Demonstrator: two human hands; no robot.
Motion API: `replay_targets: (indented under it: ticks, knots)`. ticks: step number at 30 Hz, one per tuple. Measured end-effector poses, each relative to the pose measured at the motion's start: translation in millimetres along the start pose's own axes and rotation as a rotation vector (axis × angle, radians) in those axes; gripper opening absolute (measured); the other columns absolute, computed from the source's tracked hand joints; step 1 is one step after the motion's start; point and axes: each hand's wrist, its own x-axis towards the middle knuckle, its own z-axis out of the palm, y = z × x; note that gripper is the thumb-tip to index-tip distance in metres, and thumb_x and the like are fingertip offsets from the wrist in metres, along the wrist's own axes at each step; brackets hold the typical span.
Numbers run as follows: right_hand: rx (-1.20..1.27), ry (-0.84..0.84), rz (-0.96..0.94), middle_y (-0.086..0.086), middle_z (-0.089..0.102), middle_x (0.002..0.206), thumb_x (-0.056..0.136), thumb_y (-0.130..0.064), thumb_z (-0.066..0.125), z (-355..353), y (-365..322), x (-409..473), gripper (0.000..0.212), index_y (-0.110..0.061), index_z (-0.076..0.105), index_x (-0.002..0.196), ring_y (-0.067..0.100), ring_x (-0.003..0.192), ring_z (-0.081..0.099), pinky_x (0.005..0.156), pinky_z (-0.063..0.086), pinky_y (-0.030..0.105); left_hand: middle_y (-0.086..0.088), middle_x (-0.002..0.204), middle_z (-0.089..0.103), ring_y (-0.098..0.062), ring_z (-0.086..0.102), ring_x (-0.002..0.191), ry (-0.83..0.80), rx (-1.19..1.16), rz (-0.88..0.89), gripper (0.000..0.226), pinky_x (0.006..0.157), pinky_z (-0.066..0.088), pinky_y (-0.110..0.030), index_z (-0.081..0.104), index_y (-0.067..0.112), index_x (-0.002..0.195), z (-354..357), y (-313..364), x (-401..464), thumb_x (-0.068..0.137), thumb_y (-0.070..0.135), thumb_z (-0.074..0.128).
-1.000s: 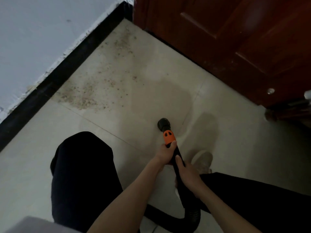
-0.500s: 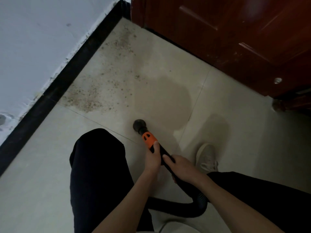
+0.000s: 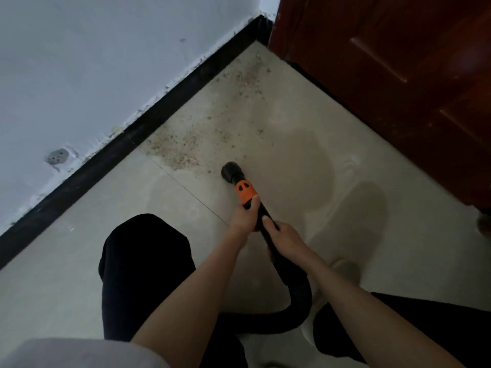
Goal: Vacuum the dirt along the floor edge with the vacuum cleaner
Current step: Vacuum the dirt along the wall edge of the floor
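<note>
Dirt [image 3: 183,152] lies up and left of my grip, a gritty tan-brown scatter on the pale tile floor [image 3: 66,261], densest just beside the black baseboard [image 3: 148,123] and thinning toward the corner at upper centre, where the baseboard meets the red-brown wooden door [image 3: 385,88].

Vacuum nozzle [image 3: 230,171], round, black, matte, sits mid-frame with its mouth at the lower right fringe of the scatter; whether it touches the tile I cannot tell. Behind it an orange collar [image 3: 245,192], then a black hose [image 3: 297,296], ribbed and flexible, curving down and back between my knees.

Grip: my left hand [image 3: 245,217] wraps the tube just behind the collar, thumb up on the orange. My right hand [image 3: 285,239] is closed round the tube right behind it. Left hand is nearer the dirt.

Long axis of the tube runs lower right to upper left, pointing at the heavy patch by the baseboard. The dirt band itself runs along the baseboard toward the corner, across that axis.

Judgement: push forward up-left first, then sweep along the edge. Most of the dirt not yet collected.
</note>
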Motion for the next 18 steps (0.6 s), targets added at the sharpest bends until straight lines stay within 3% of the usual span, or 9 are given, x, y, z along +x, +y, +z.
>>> replay_targets:
  ticks: [3,6,14,18]
  knots:
    - [0.073,-0.05,0.012,0.011,0.064,0.064,0.1,-0.05,0.037,15,-14,7,0.053,-0.008,0.065,0.086,0.03,0.062,0.064,0.066,0.054,0.039,-0.003,0.078,0.058,-0.016,0.059,0.07,0.062,-0.023,-0.008,0.033,0.061,0.051,-0.027,0.052,0.013,0.08,-20,5,1,0.096,0.041,0.05]
    - [0.145,-0.062,0.007,0.007,0.062,0.053,0.101,-0.049,0.036,40,-28,14,0.054,-0.009,0.062,0.076,0.025,0.049,0.062,0.052,0.049,0.03,-0.004,0.084,0.057,-0.018,0.057,0.075,0.101,0.02,-0.001,0.036,0.064,0.048,-0.028,0.051,0.007,0.1,-44,10,5,0.095,0.042,0.049]
    - [0.111,-0.088,-0.025,0.005,0.06,0.046,0.101,-0.048,0.037,83,-49,33,0.053,-0.009,0.063,0.076,0.022,0.041,0.06,0.04,0.042,0.021,-0.014,0.107,0.06,-0.028,0.06,0.096,0.161,0.048,0.028,0.05,0.081,0.051,-0.036,0.051,0.002,0.118,-97,3,20,0.094,0.045,0.05]
    - [0.162,-0.018,0.006,0.006,0.059,0.045,0.101,-0.047,0.037,80,-38,32,0.053,-0.011,0.063,0.073,0.024,0.042,0.061,0.044,0.046,0.025,-0.006,0.094,0.058,-0.02,0.059,0.082,0.097,0.054,0.044,0.043,0.075,0.051,-0.034,0.05,0.008,0.112,-86,2,22,0.093,0.046,0.052]
